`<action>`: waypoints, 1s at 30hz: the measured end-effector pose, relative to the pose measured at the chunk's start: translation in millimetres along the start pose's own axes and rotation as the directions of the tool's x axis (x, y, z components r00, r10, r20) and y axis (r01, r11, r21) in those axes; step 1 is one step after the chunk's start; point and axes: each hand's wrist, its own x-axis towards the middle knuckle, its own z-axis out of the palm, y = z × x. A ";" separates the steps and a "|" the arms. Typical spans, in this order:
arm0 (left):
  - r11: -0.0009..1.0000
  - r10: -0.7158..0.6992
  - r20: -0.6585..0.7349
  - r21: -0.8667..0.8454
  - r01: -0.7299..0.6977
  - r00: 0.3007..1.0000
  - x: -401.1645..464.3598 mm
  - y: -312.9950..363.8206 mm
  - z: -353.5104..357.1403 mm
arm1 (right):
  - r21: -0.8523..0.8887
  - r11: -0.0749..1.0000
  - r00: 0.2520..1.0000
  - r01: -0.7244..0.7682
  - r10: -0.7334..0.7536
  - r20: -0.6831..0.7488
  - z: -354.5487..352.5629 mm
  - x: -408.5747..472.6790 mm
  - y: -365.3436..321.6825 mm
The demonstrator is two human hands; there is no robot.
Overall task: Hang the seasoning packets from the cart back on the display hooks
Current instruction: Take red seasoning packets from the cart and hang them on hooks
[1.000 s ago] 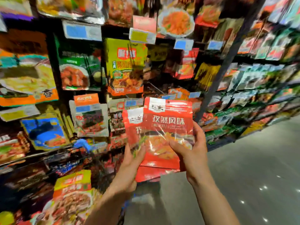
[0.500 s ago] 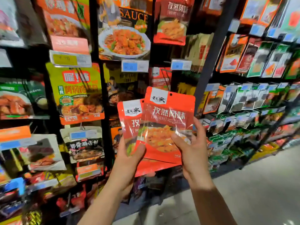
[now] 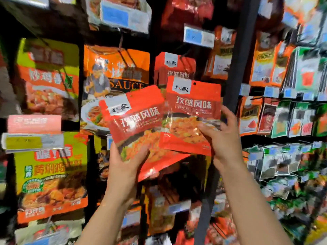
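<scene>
Head: red packets in hands.

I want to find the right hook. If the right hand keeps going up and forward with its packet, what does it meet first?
Probably the matching red packet hanging on the display, just above the packet that the right hand grips. Depth is unclear, so the gap cannot be judged.

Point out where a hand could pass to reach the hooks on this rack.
The roomiest gap is the dark strip between the hanging red packet and the black upright post, just above the right hand's packet. A narrower dark gap runs between the yellow packet and the orange sauce packet. Right of the post, packets overlap tightly.
</scene>
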 end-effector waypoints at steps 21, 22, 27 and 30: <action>0.966 0.256 -0.167 0.058 -0.250 0.952 68.5 -0.9 40.6 | 0.194 0.980 0.981 -0.030 -0.008 0.196 27.2 130.5 -19.6; 0.965 0.263 -0.174 0.068 -0.255 0.949 69.0 -1.6 41.4 | 0.194 0.980 0.980 -0.033 -0.006 0.201 26.9 132.8 -20.6; 0.951 0.309 -0.221 0.087 -0.297 0.925 73.9 -1.4 37.5 | 0.162 0.986 0.977 -0.039 0.004 0.212 27.8 140.3 -19.5; 0.939 0.344 -0.229 0.100 -0.330 0.911 75.7 0.9 34.6 | 0.167 0.985 0.977 -0.037 0.000 0.212 27.9 142.6 -16.2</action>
